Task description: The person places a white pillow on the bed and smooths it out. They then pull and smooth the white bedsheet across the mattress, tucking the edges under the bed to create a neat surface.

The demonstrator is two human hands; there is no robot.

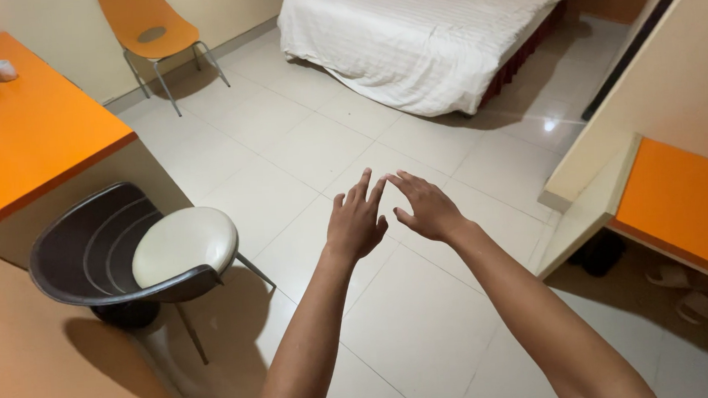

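Observation:
Both my arms reach forward over the pale tiled floor [301, 137]. My left hand [355, 220] is held out with its fingers spread and holds nothing. My right hand [424, 206] is beside it, fingers apart and slightly curled, its fingertips almost meeting those of the left hand. Neither hand touches any object. The nearest furniture is a dark tub chair [87, 256] with a cream seat cushion [185, 244], to the left of my left arm.
An orange desk [23, 137] stands at the left with small items at its far corner. An orange chair [151, 27] sits by the back wall. A bed with white sheets [417, 31] lies ahead. An orange shelf [686, 203] is at the right, sandals [687, 293] beneath it.

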